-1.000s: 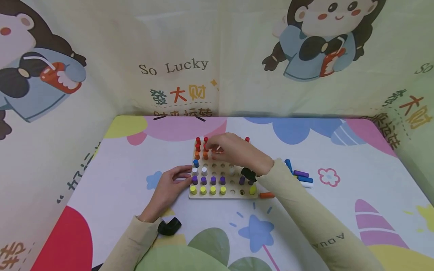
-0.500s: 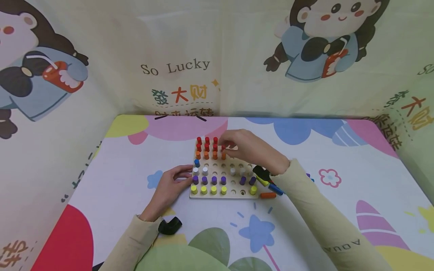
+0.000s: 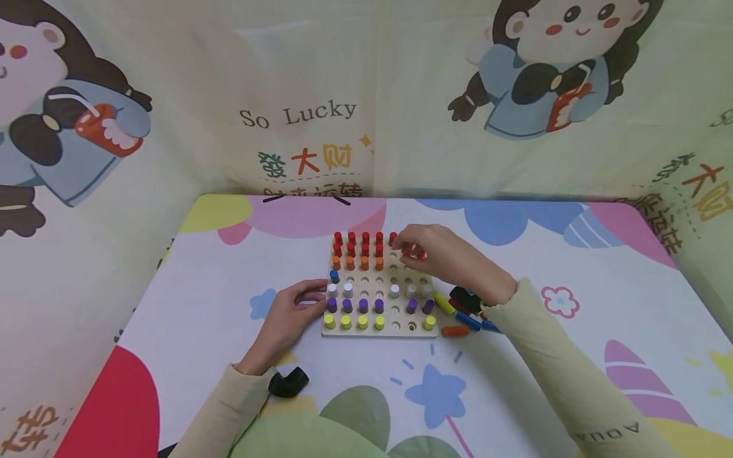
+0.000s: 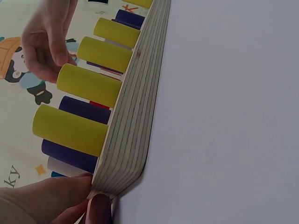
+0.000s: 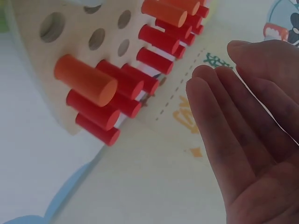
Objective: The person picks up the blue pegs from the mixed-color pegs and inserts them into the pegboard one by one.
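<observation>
A wooden pegboard (image 3: pixel 386 333) lies on the table with coloured pegs standing in rows, several holes vacant. My left hand (image 3: pixel 291 318) pinches its left edge; in the left wrist view the thumb (image 4: pixel 51 193) lies at the front corner beside the yellow pegs (image 4: pixel 70 130). My right hand (image 3: pixel 443 257) hovers over the far right part, fingertips close to the red pegs (image 3: pixel 365 238). In the right wrist view its fingers (image 5: pixel 224 126) are nearly straight, with nothing between them and the thumb. An orange peg (image 5: pixel 86 79) and red pegs stand beside them.
Loose pegs lie right of the board: an orange one (image 3: pixel 455 331), a blue one (image 3: pixel 468 320) and a yellow one (image 3: pixel 443 303), with others partly under the right forearm. A patterned cloth wall (image 3: pixel 412 165) rises behind the table.
My right hand has moved right along the red rows, uncovering red and orange pegs behind it. The left hand stays at the board's left edge.
</observation>
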Tool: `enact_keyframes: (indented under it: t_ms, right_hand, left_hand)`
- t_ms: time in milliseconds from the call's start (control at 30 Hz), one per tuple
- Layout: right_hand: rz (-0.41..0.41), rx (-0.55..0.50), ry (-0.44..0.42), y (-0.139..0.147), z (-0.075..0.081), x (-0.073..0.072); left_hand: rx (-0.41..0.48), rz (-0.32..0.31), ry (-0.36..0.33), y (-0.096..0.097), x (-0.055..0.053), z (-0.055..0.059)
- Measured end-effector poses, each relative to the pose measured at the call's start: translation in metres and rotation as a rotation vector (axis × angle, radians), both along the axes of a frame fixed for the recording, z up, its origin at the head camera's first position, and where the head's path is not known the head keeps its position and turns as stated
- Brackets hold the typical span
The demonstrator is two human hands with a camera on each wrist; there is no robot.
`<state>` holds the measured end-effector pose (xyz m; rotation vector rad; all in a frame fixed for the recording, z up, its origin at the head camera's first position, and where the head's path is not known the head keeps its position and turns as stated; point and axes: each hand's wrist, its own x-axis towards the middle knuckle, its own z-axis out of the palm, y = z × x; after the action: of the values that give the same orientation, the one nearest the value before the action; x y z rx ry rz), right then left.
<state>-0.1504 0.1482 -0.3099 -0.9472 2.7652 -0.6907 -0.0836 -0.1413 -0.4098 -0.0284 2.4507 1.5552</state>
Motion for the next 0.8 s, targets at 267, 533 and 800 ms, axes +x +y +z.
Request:
enact_keyframes:
  t_ms: [267, 533, 800]
  right_hand:
    - [-0.027, -0.022, -0.011, 0.017, -0.003, 0.005]
    - [-0.058, 0.006, -0.007, 0.029, -0.009, 0.009]
    - [-0.069, 0.021, -0.018, 0.044, -0.015, 0.016]
  left_hand:
    - [0.015, 0.008, -0.022, 0.0, -0.001, 0.0]
    - [0.013, 0.014, -0.027, 0.0, -0.001, 0.0]
    - [0.016, 0.015, -0.025, 0.0, 0.0, 0.0]
